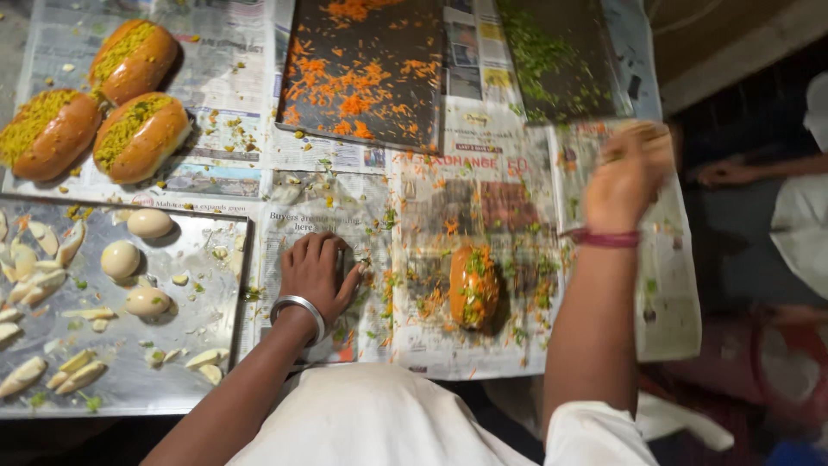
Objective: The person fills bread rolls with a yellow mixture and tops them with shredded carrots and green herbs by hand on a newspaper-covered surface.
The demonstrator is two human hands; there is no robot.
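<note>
A filled bun [473,286] topped with orange and green shreds lies on newspaper [448,194] between my hands. My left hand [317,272], with a metal bangle on the wrist, rests flat on the newspaper just left of the bun. My right hand [627,177], wearing a red wrist thread, is raised and blurred over the paper's right side, fingers bunched; whether it holds anything cannot be told.
A dark tray with grated carrot [366,73] and another with chopped greens [561,56] lie at the back. Three stuffed buns [138,134] sit at the far left. A steel tray [216,362] holds peeled eggs and egg slices. Another person sits at the right [802,216].
</note>
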